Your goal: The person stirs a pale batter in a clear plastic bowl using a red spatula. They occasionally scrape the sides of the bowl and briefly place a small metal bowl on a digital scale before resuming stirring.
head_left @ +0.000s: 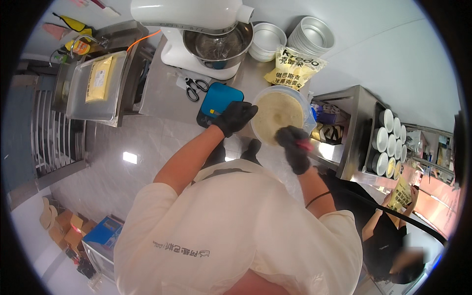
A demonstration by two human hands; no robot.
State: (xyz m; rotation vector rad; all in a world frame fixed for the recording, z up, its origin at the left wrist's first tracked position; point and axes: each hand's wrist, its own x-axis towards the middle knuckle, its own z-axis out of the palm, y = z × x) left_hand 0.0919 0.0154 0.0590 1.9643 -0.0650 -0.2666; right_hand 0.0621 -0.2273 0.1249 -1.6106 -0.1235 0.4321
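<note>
A large translucent plastic bowl (309, 107) of pale yellow-beige batter (277, 107) is before me. My left hand (236, 117), in a black glove, has its fingers curled at the bowl's left rim. Over the near right rim is my right hand (294, 149), also black-gloved and blurred, shut on a red handle (304, 144); whatever tool end it has is hidden. Just left of my left hand lies a blue-topped kitchen scale (224, 96). A yellow printed plastic pouch (297, 70) stands behind the bowl.
A white stand mixer (191, 13) with steel bowl (243, 51), black-handled scissors (192, 92) and stacked round cake tins (313, 35) are behind. At left, a tray (75, 103) holds another pouch. At right, a person (387, 228) holds a pouch by white cups (387, 120) in a dark tray.
</note>
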